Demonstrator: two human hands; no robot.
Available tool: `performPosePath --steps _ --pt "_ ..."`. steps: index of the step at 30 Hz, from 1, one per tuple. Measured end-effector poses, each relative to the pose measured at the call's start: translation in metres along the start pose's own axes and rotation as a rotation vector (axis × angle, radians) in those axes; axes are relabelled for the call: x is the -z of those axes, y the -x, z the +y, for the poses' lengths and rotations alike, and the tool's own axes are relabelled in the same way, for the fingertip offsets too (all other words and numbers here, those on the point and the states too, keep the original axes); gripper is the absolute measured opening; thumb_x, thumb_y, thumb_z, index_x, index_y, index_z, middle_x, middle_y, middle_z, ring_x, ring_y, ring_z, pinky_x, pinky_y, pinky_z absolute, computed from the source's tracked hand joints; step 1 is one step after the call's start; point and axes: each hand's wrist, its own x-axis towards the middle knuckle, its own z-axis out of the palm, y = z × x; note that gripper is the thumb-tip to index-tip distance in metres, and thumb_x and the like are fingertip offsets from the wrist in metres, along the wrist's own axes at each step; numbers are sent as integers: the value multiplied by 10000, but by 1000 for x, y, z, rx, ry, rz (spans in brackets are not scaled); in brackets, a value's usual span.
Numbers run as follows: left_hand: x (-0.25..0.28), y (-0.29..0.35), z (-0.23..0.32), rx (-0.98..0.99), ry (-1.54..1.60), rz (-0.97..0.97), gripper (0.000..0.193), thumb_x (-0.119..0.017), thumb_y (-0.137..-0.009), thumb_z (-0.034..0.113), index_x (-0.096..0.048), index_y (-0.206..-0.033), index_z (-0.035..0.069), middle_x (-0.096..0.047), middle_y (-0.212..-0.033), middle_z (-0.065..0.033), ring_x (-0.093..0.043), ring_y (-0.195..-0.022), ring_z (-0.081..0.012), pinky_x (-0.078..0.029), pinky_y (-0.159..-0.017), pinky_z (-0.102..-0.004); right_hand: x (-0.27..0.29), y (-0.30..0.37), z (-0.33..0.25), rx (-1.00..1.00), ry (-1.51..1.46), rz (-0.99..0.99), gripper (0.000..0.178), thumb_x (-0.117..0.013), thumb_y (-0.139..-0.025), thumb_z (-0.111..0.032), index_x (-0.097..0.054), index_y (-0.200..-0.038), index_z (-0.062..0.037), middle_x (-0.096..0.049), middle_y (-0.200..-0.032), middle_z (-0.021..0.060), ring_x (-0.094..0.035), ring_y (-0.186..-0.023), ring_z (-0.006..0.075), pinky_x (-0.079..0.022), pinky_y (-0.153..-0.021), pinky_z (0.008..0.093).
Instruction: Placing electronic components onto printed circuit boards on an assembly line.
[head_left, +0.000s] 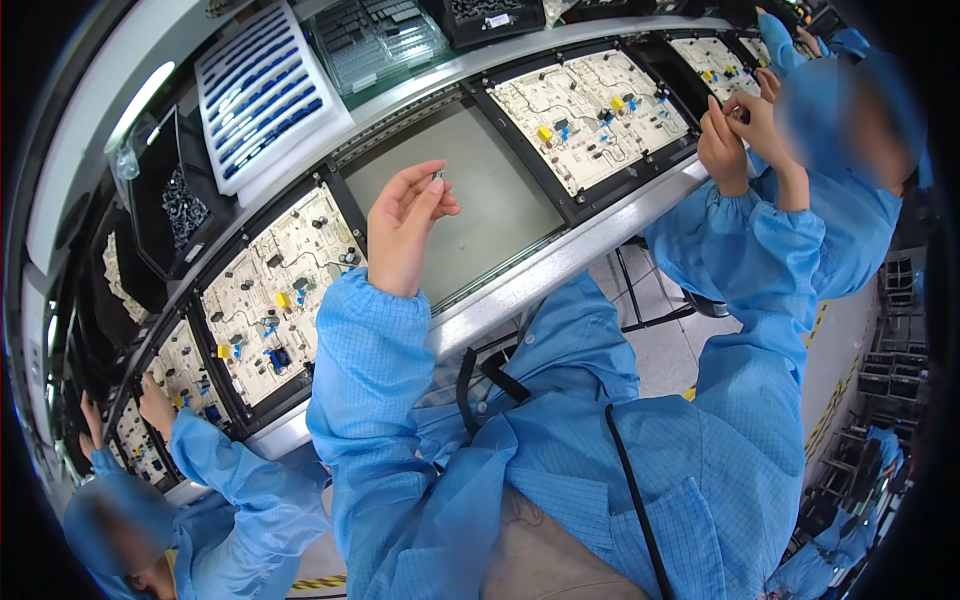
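My left hand is raised above a grey panel set into the bench line. Its thumb and fingertips pinch a small component with a dark and silvery look; the exact kind is too small to tell. Out to the right, my right arm reaches among overlapping blue sleeves. The hand I take as my right hand has its fingers drawn together around something dark and tiny. Close against it is a co-worker's hand, also with curled fingers. Whose hand holds the dark bit is hard to make out.
Pale circuit boards in black frames flank the panel, one at left and one at right. Behind stand a white tray with blue strips, a clear tray and a black bin of metal parts. Co-workers sit on both sides.
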Motion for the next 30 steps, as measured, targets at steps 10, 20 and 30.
performPosePath --steps 10,20,30 --pt "-1 -1 -7 -10 -25 21 273 -575 -919 96 -559 -1159 -33 -605 -944 -73 -595 -838 -132 -511 -772 -279 -22 27 -134 -30 -102 -93 123 -621 -851 -155 -638 -868 -34 -589 -652 80 -563 -612 174 -447 -603 295" --pt "-12 4 3 -32 -78 9 281 -587 -908 84 -555 -1157 -42 -603 -958 -90 -600 -817 -141 -506 -772 -269 -151 66 -208 221 190 -15 241 -702 -741 -248 -572 -743 -45 -601 -623 116 -595 -591 293 -458 -598 394" --pt "-34 -15 33 -145 -229 4 292 -593 -883 13 -542 -1169 -14 -575 -912 -62 -591 -803 -117 -501 -752 -238 -135 89 -270 261 115 -19 210 -655 -751 -212 -530 -752 -43 -583 -604 95 -601 -572 260 -460 -589 365"
